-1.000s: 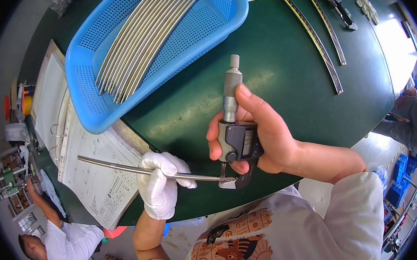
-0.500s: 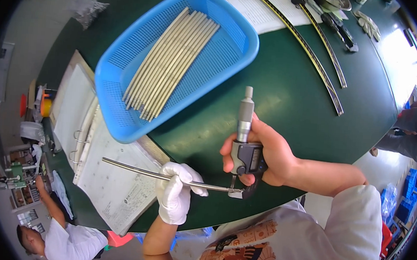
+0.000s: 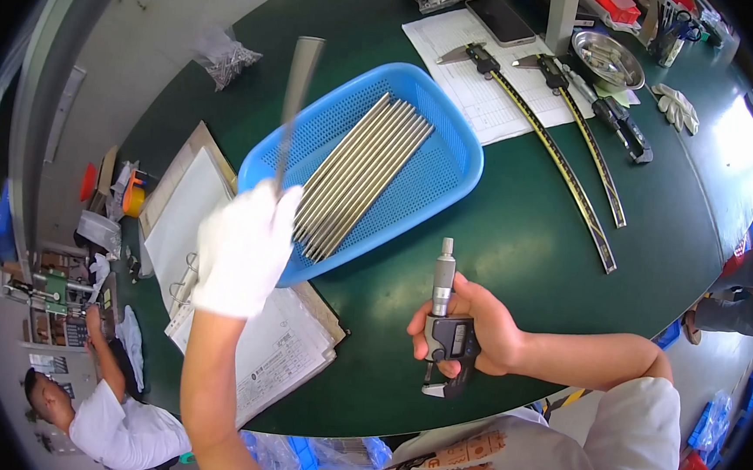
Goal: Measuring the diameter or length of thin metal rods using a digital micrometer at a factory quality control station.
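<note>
My left hand (image 3: pixel 243 247), in a white glove, is raised over the near left corner of the blue basket (image 3: pixel 451 166) and grips a thin metal rod (image 3: pixel 293 98) that points up and away, blurred. Several more metal rods (image 3: pixel 359 177) lie side by side in the basket. My right hand (image 3: pixel 483 330) holds a digital micrometer (image 3: pixel 442 323) upright over the near edge of the dark green table (image 3: pixel 524 245), its spindle end pointing away from me. The micrometer's jaws are free of the rod.
An open binder with printed sheets (image 3: pixel 216 276) lies left of the basket. Two long calipers (image 3: pixel 565 161) rest on a paper sheet at the back, by a phone (image 3: pixel 501 18), a metal bowl (image 3: pixel 607 59) and white gloves (image 3: pixel 678 106). Another person (image 3: pixel 110 417) crouches lower left.
My left hand has pulled the rod out of the micrometer and swung it up from level to nearly upright over the basket. My right hand still holds the micrometer.
</note>
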The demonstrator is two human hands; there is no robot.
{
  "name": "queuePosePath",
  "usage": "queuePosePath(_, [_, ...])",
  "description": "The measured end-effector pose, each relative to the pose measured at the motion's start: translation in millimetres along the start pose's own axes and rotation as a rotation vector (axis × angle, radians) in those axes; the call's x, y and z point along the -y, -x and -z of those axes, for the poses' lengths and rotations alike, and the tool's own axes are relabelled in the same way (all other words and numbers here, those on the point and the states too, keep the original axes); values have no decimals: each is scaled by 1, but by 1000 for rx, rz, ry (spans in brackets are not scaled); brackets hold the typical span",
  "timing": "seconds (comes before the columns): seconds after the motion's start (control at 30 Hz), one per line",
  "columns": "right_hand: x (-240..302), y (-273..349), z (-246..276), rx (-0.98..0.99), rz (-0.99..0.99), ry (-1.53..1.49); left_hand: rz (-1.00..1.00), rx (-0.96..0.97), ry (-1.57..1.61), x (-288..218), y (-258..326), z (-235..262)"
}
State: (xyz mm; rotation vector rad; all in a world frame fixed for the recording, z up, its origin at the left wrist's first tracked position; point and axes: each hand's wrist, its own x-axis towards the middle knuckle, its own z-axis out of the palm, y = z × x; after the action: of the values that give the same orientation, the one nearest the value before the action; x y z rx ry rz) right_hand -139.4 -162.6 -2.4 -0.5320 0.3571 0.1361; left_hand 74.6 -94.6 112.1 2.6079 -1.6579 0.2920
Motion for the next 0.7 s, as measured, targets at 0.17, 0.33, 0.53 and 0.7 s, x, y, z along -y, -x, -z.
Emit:
queuePosePath(0.17, [-1,1,-1,36,21,-30,-196,50,-254,3,-52,-42])
queuePosePath(0.33, [-2,-1,4,39,5,-37,-208,145,-301,5,-68,-84])
queuePosePath(0.53, [4,1,2,4,7,-59,-163,156,-327,5,-65,-90])
queuePosePath(0.7, [4,-1,2,-6,-9,-89,-211,213,-97,-20,-52,-74])
